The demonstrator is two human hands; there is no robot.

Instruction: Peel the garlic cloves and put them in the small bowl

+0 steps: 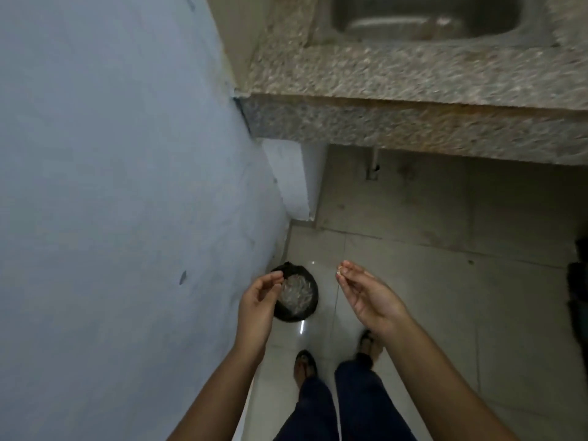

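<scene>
Garlic piece (pixel 339 273) sits pinched in right hand (pixel 366 297), while grip of left hand (pixel 258 302) hangs released above bin (pixel 310 305).

Legible markings: none found.
The pale blue painted wall (pixel 111 186), speckled granite counter (pixel 397 84), stainless steel sink basin (pixel 426 17), glossy cream floor tiles (pixel 461 297) and round black bag-lined bin (pixel 288 315) show no readable text, label, brand, number or sign. Blur softens the counter, so fine print there could not be made out.
</scene>
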